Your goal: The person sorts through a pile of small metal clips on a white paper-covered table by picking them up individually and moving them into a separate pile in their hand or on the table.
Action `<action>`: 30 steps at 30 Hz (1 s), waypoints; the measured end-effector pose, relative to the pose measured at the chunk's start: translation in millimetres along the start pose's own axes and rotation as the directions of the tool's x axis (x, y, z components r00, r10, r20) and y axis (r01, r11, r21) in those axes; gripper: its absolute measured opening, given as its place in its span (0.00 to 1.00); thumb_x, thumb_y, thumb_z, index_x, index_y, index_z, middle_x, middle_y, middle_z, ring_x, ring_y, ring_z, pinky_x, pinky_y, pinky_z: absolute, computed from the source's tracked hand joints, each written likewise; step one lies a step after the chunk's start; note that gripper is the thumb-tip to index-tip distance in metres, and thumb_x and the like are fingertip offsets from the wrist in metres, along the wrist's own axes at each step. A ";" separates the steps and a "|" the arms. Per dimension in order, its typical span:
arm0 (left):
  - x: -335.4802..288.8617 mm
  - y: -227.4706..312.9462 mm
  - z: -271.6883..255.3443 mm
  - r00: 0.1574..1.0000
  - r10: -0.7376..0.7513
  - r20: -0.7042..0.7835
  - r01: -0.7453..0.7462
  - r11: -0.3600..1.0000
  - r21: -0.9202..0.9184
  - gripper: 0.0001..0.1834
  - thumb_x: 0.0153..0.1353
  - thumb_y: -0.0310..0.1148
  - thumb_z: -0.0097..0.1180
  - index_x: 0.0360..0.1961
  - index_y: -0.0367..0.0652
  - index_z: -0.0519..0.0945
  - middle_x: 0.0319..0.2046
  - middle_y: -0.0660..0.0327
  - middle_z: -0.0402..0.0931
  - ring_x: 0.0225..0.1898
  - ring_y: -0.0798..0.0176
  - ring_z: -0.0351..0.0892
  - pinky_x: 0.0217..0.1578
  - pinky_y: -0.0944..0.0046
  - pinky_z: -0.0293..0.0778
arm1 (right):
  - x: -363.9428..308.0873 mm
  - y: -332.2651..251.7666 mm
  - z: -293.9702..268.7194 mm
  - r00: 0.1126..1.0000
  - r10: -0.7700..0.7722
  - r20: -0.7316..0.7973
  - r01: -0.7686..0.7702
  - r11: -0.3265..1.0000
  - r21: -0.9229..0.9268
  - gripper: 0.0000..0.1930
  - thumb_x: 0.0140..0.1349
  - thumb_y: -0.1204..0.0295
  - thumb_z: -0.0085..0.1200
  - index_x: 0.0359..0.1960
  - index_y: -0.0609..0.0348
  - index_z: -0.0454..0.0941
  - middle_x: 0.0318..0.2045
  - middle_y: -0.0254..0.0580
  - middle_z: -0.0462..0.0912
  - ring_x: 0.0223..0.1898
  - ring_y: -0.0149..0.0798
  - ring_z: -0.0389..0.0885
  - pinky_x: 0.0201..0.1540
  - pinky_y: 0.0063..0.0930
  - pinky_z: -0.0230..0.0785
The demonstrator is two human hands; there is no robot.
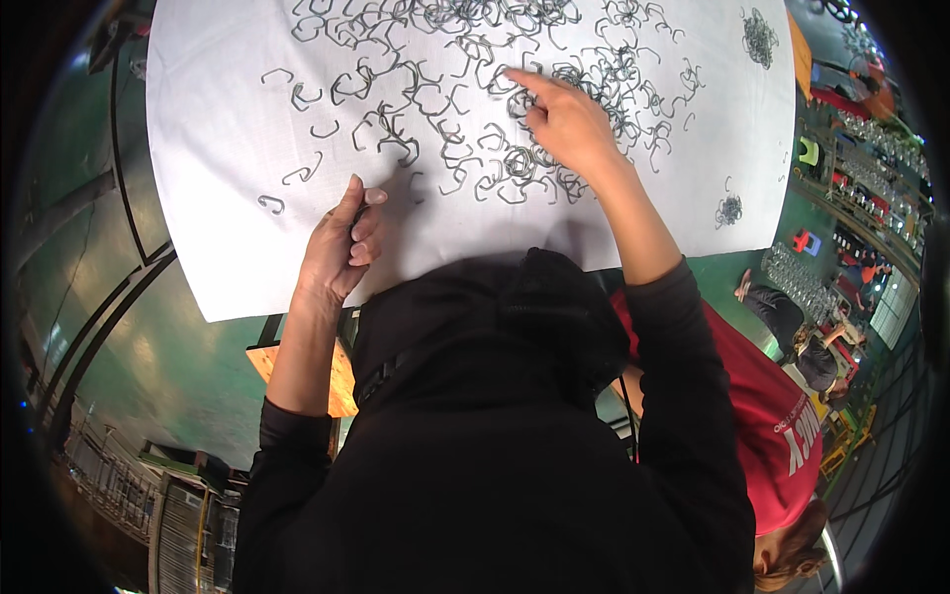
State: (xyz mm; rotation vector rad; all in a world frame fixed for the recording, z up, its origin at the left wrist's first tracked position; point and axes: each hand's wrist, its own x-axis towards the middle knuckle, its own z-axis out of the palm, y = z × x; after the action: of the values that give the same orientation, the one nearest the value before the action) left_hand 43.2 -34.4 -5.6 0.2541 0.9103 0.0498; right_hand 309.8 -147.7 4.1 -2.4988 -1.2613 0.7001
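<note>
A white sheet [218,129] covers a table, and several bent grey metal wire clips [396,99] lie scattered and tangled across it. My right hand [569,124] is stretched out over the thick of the clips, its index fingertip touching one of them and the other fingers folded under. My left hand [341,243] rests on the sheet's near part with its fingers curled in and the thumb pointing up; nothing shows inside it. A single loose clip [270,203] lies to its left. My black-sleeved forearms and black top fill the lower middle.
Two small tangled bundles of clips [760,38] [729,210] sit near the sheet's right side. A person in a red shirt [782,426] is close on my right. A wooden stool [341,381] stands below the table on the green floor [168,346]. Racks [871,178] line the right.
</note>
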 end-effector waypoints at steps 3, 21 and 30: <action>-1.1 1.6 0.8 1.000 0.017 -0.020 -0.017 1.000 0.025 0.20 0.65 0.48 0.41 0.32 0.41 0.73 0.12 0.71 0.54 0.11 0.76 0.51 0.08 0.78 0.47 | 4.4 -1.2 0.7 0.999 -0.029 -0.031 0.030 0.999 0.032 0.16 0.54 0.73 0.47 0.46 0.46 0.74 0.37 0.43 0.78 0.38 0.46 0.78 0.40 0.39 0.70; 49.9 3.9 61.6 0.999 0.007 0.045 -0.010 0.998 0.069 0.25 0.67 0.46 0.35 0.51 0.34 0.68 0.38 0.58 0.74 0.40 0.61 0.77 0.38 0.70 0.77 | 13.5 -30.5 -18.3 0.907 -0.324 0.268 0.226 0.914 0.338 0.07 0.58 0.69 0.51 0.36 0.56 0.72 0.32 0.40 0.76 0.34 0.43 0.76 0.36 0.34 0.67; 54.4 10.0 43.7 0.985 0.072 0.157 -0.055 0.992 -0.114 0.21 0.67 0.45 0.36 0.41 0.36 0.72 0.28 0.63 0.70 0.31 0.67 0.74 0.33 0.74 0.77 | 37.3 -24.4 -3.0 0.978 -0.183 0.101 0.181 0.983 0.025 0.17 0.58 0.70 0.48 0.51 0.43 0.71 0.40 0.42 0.79 0.40 0.47 0.77 0.43 0.37 0.69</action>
State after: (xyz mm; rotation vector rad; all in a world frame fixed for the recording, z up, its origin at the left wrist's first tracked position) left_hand 111.7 -25.1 -19.7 0.1820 0.7362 0.1362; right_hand 313.7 -103.3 5.8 -2.3226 -1.4915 0.7978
